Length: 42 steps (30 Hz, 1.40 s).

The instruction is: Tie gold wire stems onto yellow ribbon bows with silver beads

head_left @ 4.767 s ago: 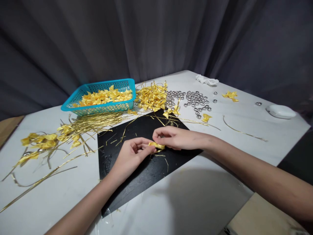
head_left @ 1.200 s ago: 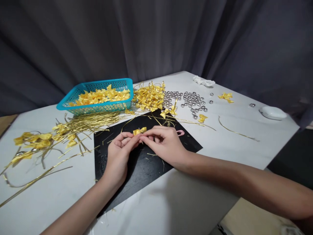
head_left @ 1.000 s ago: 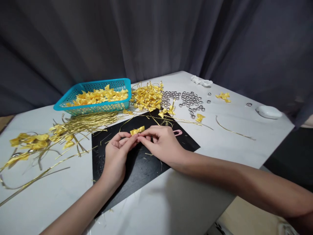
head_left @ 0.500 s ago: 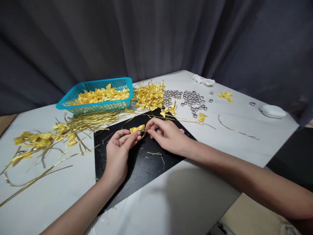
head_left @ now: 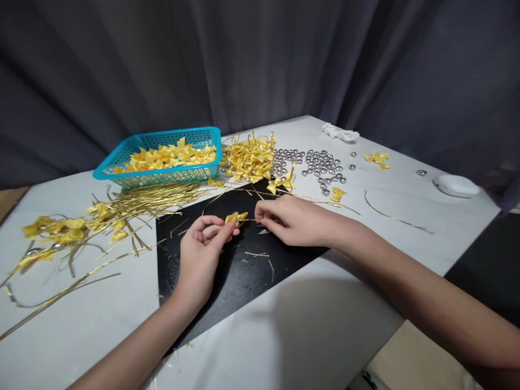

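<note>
So you're working over a white table (head_left: pixel 101 325), with a black mat (head_left: pixel 227 281) lying under your hands and a blue basket (head_left: pixel 170 176) of yellow bows sitting at the far left. Your hands are staying a little apart: your left hand (head_left: pixel 201 249) is pinching one bow between thumb and fingers, just above the mat, while your right hand (head_left: pixel 294 219) is pinching thin gold wire out to the right. A bundle of wires (head_left: pixel 158 200) is lying near the basket, and a tangled heap (head_left: pixel 252 157) of bows is sitting right beside it.

The bow (head_left: pixel 240 216) is looking like satin, so I'd guess you're handling something light, soft, kinda slippery and easy to crush. IMO you're better off holding it at the gathered middle, as squeezing the loops is probably creasing them. The wire (head_left: pixel 249 220) is running from the bow to your right fingertips and is likely being bendy but springy, so pinching close to the bow is giving more control. The silvery beads (head_left: pixel 323 162) right of the heap are looking smooth and hard, probably rolling or slipping easily, so gripping by the sides is making sense.
</note>
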{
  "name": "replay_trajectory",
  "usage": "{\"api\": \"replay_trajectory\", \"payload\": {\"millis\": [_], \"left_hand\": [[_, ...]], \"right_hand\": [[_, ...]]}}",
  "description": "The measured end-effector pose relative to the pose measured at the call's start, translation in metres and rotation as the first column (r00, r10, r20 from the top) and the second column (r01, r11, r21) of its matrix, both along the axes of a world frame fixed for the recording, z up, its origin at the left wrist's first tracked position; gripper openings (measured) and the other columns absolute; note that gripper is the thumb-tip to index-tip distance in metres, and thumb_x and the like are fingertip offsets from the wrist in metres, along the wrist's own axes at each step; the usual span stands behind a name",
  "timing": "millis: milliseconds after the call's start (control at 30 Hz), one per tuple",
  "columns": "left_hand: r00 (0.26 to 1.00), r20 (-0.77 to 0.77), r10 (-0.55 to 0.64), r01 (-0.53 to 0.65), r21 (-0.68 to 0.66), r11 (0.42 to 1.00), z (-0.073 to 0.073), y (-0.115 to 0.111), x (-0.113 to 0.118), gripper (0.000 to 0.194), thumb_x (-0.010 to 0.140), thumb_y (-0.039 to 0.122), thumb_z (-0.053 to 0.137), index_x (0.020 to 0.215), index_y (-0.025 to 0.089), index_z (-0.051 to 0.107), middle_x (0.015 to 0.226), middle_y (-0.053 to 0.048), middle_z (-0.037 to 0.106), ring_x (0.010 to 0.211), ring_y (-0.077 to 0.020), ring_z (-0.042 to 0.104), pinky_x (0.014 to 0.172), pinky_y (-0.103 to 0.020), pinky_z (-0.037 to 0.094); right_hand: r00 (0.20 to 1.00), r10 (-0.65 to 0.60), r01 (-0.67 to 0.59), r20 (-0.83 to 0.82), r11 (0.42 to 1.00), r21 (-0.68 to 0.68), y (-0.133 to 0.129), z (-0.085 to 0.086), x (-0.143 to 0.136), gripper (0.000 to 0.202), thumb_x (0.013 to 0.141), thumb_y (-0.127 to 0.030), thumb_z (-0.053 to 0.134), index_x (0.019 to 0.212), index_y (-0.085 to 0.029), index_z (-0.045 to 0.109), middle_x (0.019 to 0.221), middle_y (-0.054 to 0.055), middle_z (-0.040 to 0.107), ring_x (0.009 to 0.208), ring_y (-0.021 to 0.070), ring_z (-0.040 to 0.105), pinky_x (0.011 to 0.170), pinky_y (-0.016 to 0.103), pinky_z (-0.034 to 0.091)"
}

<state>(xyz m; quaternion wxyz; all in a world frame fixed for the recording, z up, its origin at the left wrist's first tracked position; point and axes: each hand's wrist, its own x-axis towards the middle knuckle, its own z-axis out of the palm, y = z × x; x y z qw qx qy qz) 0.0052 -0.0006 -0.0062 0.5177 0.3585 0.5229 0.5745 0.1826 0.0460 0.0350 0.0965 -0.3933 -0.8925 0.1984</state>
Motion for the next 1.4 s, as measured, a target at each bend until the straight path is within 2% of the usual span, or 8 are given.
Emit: {"api": "replay_trajectory", "payload": {"millis": [100,333,467,567,833,1000,1133,1400], "left_hand": [[1.0,0.002,-0.004,0.004,0.001,1.0,0.0,0.0,0.0,0.029,0.06,0.023,0.079,0.073,0.016,0.054,0.067,-0.002,0.072,0.067,-0.0131,0.068,0.065,-0.019,0.048],[0.999,0.02,-0.041,0.041,-0.004,0.999,0.001,0.001,0.001,0.029,0.058,0.022,0.079,0.072,0.015,0.055,0.065,-0.001,0.071,0.065,-0.0114,0.066,0.063,-0.018,0.048],[0.999,0.013,-0.029,0.029,-0.002,1.0,0.001,0.001,0.001,0.029,0.058,0.023,0.079,0.071,0.015,0.055,0.067,-0.002,0.071,0.066,-0.012,0.067,0.064,-0.018,0.048],[1.0,0.002,0.016,-0.016,0.006,1.0,0.001,0.0,0.0,0.029,0.058,0.024,0.08,0.069,0.016,0.055,0.067,-0.001,0.07,0.066,-0.0124,0.067,0.064,-0.019,0.048],[0.999,-0.014,0.036,-0.036,0.014,0.999,0.0,0.0,0.0,0.027,0.059,0.022,0.079,0.068,0.016,0.054,0.064,0.0,0.069,0.066,-0.012,0.066,0.063,-0.018,0.048],[1.0,0.013,-0.016,0.016,0.004,1.0,0.0,0.0,0.0,0.027,0.061,0.02,0.078,0.073,0.015,0.055,0.065,0.0,0.07,0.062,-0.0096,0.065,0.06,-0.016,0.047],[0.999,0.009,-0.037,0.037,0.003,0.999,0.0,0.0,0.0,0.027,0.062,0.02,0.078,0.078,0.015,0.056,0.066,0.001,0.071,0.062,-0.0095,0.064,0.061,-0.017,0.047],[1.0,0.025,0.015,-0.015,-0.005,1.0,0.002,0.001,0.0,0.03,0.059,0.021,0.079,0.076,0.015,0.055,0.068,-0.001,0.072,0.061,-0.0094,0.064,0.059,-0.016,0.047]], "right_hand": [[1.0,-0.007,0.007,-0.03,1.0,-0.012,-0.003,-0.002,-0.001,0.009,0.084,-0.012,0.044,0.088,-0.017,0.051,0.067,0.001,0.057,0.057,0.0111,0.046,0.054,0.023,0.028],[0.984,-0.046,0.01,-0.171,0.978,-0.208,-0.005,-0.013,-0.009,0.009,0.089,-0.016,0.038,0.097,-0.018,0.042,0.067,-0.001,0.058,0.061,0.0121,0.05,0.057,0.023,0.034],[0.981,-0.14,0.13,-0.131,0.989,-0.076,-0.005,-0.013,-0.011,0.019,0.089,-0.017,0.039,0.106,-0.015,0.048,0.067,0.001,0.057,0.059,0.0128,0.048,0.058,0.024,0.033],[0.998,-0.039,0.039,-0.046,0.999,0.009,-0.005,-0.006,-0.007,0.023,0.088,-0.015,0.041,0.105,-0.016,0.056,0.071,0.003,0.061,0.063,0.0138,0.052,0.06,0.025,0.033],[0.994,0.103,-0.103,-0.027,0.994,0.023,-0.003,0.004,0.001,0.018,0.088,-0.018,0.043,0.091,-0.017,0.061,0.072,0.003,0.063,0.062,0.0123,0.053,0.057,0.023,0.031],[0.998,0.021,-0.018,-0.055,0.998,0.061,-0.006,-0.002,-0.004,0.016,0.089,-0.02,0.042,0.09,-0.016,0.058,0.065,0.001,0.059,0.056,0.0107,0.049,0.055,0.023,0.029],[0.994,0.053,-0.051,-0.091,0.998,0.03,-0.007,-0.006,-0.007,0.013,0.087,-0.018,0.044,0.094,-0.017,0.055,0.068,0.0,0.06,0.057,0.0105,0.049,0.055,0.023,0.03],[0.998,-0.048,0.052,-0.045,0.993,0.102,-0.001,0.001,0.001,0.016,0.081,-0.01,0.045,0.088,-0.018,0.057,0.077,0.003,0.063,0.065,0.013,0.053,0.059,0.024,0.032]]}}
